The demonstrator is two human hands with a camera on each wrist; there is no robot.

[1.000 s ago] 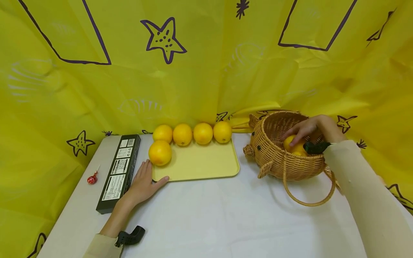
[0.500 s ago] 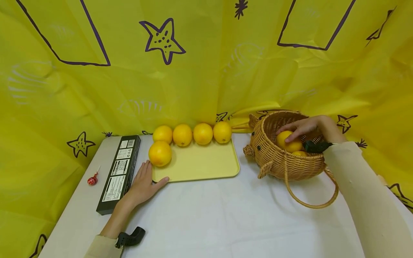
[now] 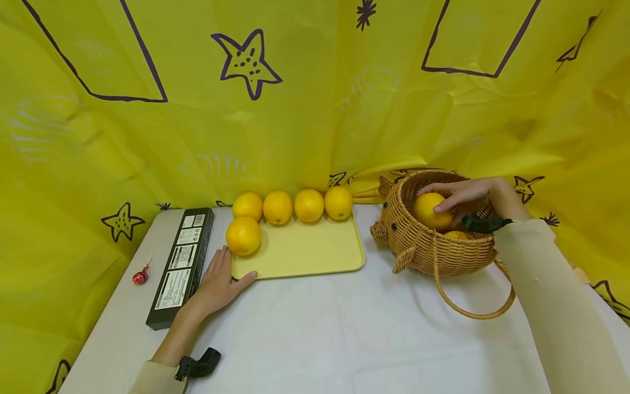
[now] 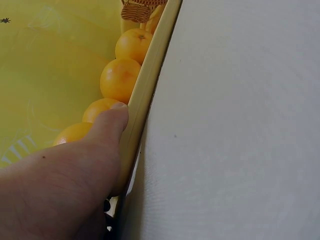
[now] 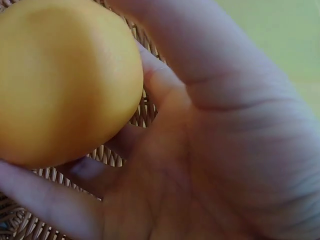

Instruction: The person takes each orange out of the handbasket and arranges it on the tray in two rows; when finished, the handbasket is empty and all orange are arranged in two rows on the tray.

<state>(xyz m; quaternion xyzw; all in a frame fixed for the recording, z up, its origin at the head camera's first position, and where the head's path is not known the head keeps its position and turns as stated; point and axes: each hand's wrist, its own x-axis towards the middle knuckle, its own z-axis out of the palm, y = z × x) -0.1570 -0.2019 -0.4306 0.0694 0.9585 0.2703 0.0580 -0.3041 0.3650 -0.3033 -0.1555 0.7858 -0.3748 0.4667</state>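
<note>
My right hand reaches into the wicker pig-shaped basket and grips an orange, thumb on the near side and fingers over the far side. In the right wrist view that orange sits between thumb and fingers. Another orange lies lower in the basket, partly hidden. At the left, my left hand rests flat with its thumb on the near edge of the yellow tray. Several oranges line the tray's back, and one more orange sits at its left side, by my left fingertips.
A long black box with white labels lies left of the left hand. Beyond it is a red lollipop. The basket's handle hangs down toward the white table. A yellow patterned cloth hangs behind.
My right hand has lifted the orange a little inside the basket, shifting it up and left. The basket's handle has swung slightly right. My left hand stays at the tray.
</note>
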